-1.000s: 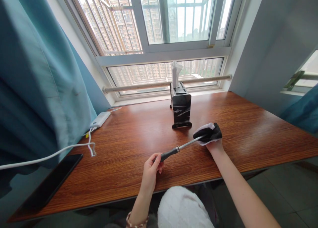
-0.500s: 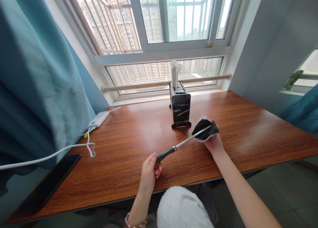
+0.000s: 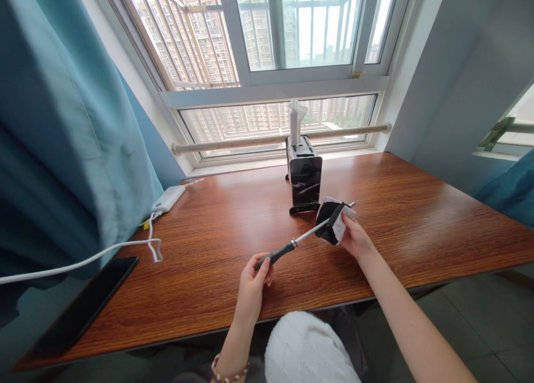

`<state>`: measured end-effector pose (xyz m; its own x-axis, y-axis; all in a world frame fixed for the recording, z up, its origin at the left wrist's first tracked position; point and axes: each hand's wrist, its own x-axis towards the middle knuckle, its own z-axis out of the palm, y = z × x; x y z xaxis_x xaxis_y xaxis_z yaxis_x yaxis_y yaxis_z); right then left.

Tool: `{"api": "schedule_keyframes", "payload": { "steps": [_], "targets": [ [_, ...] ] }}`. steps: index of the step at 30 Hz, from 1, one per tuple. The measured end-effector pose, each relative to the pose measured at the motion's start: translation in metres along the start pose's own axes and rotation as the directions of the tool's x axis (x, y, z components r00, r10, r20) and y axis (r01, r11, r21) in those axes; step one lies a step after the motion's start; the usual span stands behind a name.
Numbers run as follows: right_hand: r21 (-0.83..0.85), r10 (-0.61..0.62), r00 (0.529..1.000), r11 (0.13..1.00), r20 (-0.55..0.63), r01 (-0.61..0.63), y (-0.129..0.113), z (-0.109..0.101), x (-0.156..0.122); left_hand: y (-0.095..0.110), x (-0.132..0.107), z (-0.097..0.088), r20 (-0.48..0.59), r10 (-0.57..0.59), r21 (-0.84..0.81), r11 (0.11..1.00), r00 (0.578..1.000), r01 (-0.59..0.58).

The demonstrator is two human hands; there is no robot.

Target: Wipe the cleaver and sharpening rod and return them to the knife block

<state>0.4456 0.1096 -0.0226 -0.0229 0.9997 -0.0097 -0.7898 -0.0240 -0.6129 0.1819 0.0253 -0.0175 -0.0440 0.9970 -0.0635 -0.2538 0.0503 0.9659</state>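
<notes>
My left hand (image 3: 252, 285) is closed round the dark grey handle of a sharpening steel (image 3: 282, 252), held slanting up to the right above the table. The steel's thin metal rod runs into a black and white cloth (image 3: 327, 221), and its tip shows beyond the cloth's far side. Pinched between the fingers and thumb of my right hand (image 3: 355, 237), the cloth is folded against the rod. Part of the rod is hidden by the cloth.
A black tissue box (image 3: 305, 182) with a white tissue sticking up stands behind the cloth on the wooden table (image 3: 217, 221). To the left lie a white power bank (image 3: 169, 198), a white cable (image 3: 83, 266) and a flat black device (image 3: 89, 299). A blue curtain (image 3: 83, 121) hangs there.
My right hand has turned and slid the cloth slightly down the rod toward the handle, so the rod's tip now shows past it. My left hand's grip on the handle has shifted slightly.
</notes>
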Motion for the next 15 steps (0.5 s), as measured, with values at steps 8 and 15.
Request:
{"api": "schedule_keyframes", "payload": {
  "steps": [8, 15],
  "targets": [
    [-0.133, 0.146, 0.983, 0.982, 0.111, -0.13, 0.006, 0.017, -0.014, 0.004, -0.002, 0.004, 0.043, 0.007, 0.162, 0.987, 0.999, -0.014],
    [-0.217, 0.221, 0.952, 0.96, 0.212, -0.174, 0.01, 0.02, -0.02, 0.004, -0.004, 0.002, 0.123, -0.118, 0.188, 0.978, 0.985, 0.094]
  ]
}}
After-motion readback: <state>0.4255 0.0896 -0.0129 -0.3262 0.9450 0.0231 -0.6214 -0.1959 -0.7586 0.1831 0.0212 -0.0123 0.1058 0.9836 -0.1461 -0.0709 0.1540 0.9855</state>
